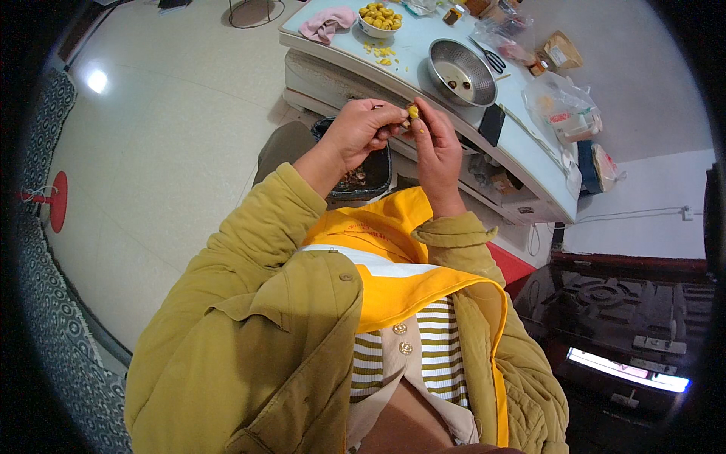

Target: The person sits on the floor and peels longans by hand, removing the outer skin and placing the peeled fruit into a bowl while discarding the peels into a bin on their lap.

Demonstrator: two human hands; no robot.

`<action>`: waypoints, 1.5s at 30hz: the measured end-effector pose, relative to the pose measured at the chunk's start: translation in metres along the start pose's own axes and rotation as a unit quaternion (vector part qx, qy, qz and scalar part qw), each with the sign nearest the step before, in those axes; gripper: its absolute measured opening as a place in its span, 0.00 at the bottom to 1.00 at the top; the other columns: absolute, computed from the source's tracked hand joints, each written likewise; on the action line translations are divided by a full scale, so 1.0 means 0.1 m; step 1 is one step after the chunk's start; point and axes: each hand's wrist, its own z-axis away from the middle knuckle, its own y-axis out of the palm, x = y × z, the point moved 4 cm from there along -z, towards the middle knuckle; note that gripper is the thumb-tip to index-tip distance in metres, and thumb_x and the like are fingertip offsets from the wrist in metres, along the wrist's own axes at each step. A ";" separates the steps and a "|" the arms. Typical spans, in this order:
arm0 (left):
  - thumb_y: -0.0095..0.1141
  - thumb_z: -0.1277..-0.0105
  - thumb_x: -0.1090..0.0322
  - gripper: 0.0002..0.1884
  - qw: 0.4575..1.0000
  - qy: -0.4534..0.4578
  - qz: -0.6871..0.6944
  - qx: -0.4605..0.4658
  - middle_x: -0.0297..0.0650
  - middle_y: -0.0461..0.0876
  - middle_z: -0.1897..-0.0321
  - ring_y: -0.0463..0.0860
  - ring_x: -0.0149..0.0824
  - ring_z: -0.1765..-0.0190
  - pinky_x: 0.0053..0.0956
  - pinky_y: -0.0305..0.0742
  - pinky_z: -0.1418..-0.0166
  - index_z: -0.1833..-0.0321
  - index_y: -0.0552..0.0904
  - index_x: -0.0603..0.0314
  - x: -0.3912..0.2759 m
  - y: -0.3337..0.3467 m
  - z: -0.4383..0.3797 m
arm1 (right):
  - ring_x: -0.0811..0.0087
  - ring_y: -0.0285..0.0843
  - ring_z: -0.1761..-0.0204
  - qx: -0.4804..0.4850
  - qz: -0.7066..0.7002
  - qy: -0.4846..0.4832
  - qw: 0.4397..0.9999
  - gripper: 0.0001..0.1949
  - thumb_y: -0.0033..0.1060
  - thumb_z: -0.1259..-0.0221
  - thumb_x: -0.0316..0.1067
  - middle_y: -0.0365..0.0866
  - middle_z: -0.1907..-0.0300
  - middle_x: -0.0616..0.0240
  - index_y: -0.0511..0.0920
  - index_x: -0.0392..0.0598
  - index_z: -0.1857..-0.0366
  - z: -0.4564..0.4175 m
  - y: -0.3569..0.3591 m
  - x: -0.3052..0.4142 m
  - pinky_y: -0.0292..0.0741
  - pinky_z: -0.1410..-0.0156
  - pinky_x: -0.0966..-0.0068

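My left hand [366, 125] and my right hand [437, 142] meet above the near edge of the table. Between their fingertips is a partly peeled chestnut [413, 112], its yellow kernel showing beside some brown shell. The right thumb and fingers grip it, while the left thumb and fingers press at its side. A dark bit shows at the left hand's curled fingers; I cannot tell whether it is a tool. Just beyond the hands stands a perforated steel colander [476, 71] with two brown chestnuts [459, 85] in it. Farther left, a white bowl [379, 31] is heaped with peeled yellow chestnuts [380, 15].
Below my hands stands a bin with a black liner [379, 170], holding brown scraps. On the table [417, 54] lie yellow crumbs [383, 53], a pink cloth [327, 24], scissors [492, 58], a dark phone [492, 125] and plastic bags [561, 105].
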 end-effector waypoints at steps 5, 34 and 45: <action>0.56 0.38 0.69 0.05 1.000 -0.001 0.016 0.005 0.31 0.73 0.77 0.65 0.18 0.81 0.11 0.57 0.81 0.69 0.77 0.60 0.00 -0.01 0.00 | 0.79 0.75 0.56 0.013 0.082 -0.072 0.994 0.15 0.52 0.34 0.29 0.76 0.53 0.63 0.75 0.41 0.44 0.01 0.02 0.07 0.74 0.53 0.84; 0.59 0.36 0.57 0.13 0.986 0.041 -0.162 -0.020 0.31 0.79 0.74 0.69 0.19 0.78 0.12 0.62 0.76 0.64 0.83 0.61 -0.07 0.08 0.07 | 0.80 0.74 0.73 -0.036 0.021 0.040 0.998 0.12 0.50 0.31 0.38 0.79 0.70 0.66 0.80 0.41 0.57 -0.02 -0.16 -0.05 0.71 0.69 0.83; 0.58 0.37 0.63 0.08 0.989 0.012 -0.145 0.000 0.29 0.77 0.75 0.68 0.18 0.78 0.12 0.60 0.76 0.65 0.81 0.59 -0.02 0.01 0.02 | 0.66 0.79 0.65 0.074 0.079 -0.019 0.994 0.09 0.57 0.39 0.30 0.79 0.66 0.58 0.79 0.41 0.57 -0.06 -0.18 0.08 0.74 0.59 0.75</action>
